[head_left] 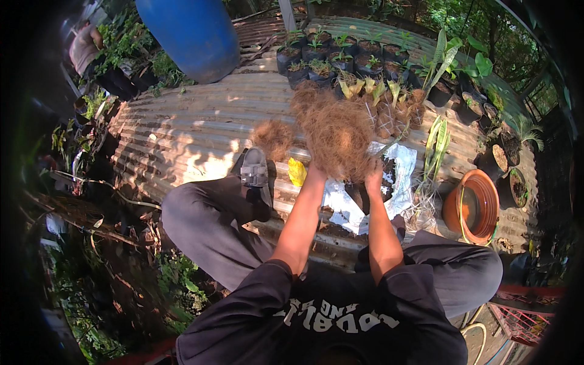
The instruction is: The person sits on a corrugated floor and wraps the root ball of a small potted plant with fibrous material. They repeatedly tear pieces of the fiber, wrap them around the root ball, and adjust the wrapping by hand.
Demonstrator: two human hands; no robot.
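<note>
While we sit mid-frame, our left hand (316, 170) and right hand (373, 176) both clench one coconut-fibre clump (336, 137) above a white plastic sheet (398, 173); bare corrugated roofing (182, 131) lies open left, potted seedlings (340, 58) crowd the upper edge.

Fibre clump (336, 137) lies before potted seedlings (340, 55), bowl (477, 207) right, barrel (191, 36) behind left.

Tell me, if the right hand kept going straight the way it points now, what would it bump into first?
The right hand already grips the brown fibre clump. Pushing on up and away, it would likely meet the small yellow-leaved plants behind the clump, then the black pots. Depth is hard to judge here.
</note>
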